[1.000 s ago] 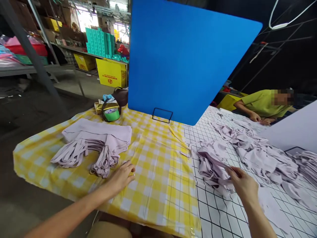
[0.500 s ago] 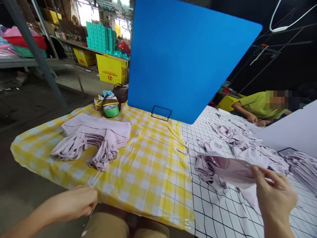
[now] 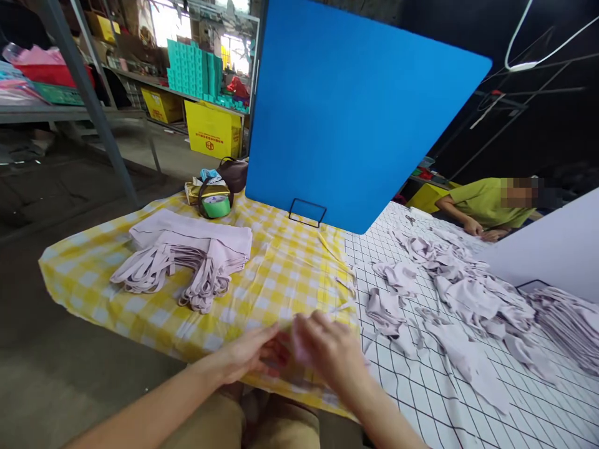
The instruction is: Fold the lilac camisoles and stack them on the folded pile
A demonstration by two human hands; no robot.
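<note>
The lilac fabric piece is now in front of me, above the near edge of the yellow checked tablecloth; half a second ago I had it stretched out over the white grid-patterned cloth. My right hand has it bunched behind closed fingers. My left hand has come up from the table edge to meet it, fingers loosely curled; blur keeps me from telling whether they touch the fabric. As I judge it, the piece is now apart from the loose pile and within reach of both hands. The crumpled lilac pieces lie to my right, fewer at the near end. The neat stack of strapped lilac pieces sits unchanged to my left, before the green tape roll.
</note>
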